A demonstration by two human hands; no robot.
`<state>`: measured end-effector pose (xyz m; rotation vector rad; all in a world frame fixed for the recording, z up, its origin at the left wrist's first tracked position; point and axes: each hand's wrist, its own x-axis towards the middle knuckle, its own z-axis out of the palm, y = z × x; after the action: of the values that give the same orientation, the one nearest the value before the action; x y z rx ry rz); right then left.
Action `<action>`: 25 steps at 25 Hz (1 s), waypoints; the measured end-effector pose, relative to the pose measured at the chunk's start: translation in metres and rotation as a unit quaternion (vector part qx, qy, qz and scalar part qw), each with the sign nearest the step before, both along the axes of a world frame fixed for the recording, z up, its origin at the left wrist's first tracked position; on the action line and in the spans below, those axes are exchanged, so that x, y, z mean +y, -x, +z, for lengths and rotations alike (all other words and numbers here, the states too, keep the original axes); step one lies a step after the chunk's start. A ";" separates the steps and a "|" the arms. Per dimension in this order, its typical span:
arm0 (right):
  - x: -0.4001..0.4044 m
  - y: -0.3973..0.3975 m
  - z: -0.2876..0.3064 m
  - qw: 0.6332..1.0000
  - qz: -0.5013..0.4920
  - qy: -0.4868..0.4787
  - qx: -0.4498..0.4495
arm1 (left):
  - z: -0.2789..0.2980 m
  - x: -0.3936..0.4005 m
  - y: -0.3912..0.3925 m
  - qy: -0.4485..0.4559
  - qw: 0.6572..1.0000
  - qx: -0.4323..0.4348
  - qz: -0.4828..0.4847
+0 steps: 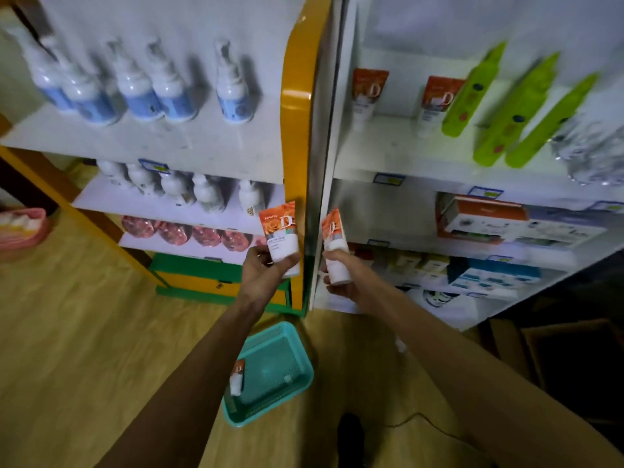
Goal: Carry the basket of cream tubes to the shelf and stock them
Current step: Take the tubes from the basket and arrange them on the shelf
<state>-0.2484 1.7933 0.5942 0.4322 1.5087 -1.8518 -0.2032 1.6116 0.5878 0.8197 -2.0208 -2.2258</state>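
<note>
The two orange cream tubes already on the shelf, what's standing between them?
Nothing: in the head view the white shelf is bare between the left tube and the right tube. Green bottles begin right of the second.

We are reaching both bare arms forward, from the lower edge of the view up toward twelve o'clock. Our left forearm is rising from about seven o'clock and slanting toward one o'clock, the wrist held straight. Our left hand [266, 273] is turned with its back toward us, fingers curling around the lower end of an upright tube [281, 238]. Our right forearm is coming in from five o'clock, slanting toward eleven o'clock. Our right hand [344, 282] is wrapping around the base of a second tube [334, 248], thumb on the near side. The two hands are sitting near each other at the same height, not touching.
</note>
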 end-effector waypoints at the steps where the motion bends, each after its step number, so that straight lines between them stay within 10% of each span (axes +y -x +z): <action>1: 0.003 0.005 0.006 1.000 -0.008 0.003 0.010 | 0.008 0.004 0.005 0.015 1.000 0.003 -0.011; 25: 0.211 0.187 0.073 0.960 -0.067 -0.150 0.225 | 0.093 0.158 0.181 0.060 0.991 -0.007 -0.117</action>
<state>-0.4354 2.0046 0.6677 0.2636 2.1299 -1.9173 -0.3841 1.7699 0.6805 0.6183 -2.3388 -2.1856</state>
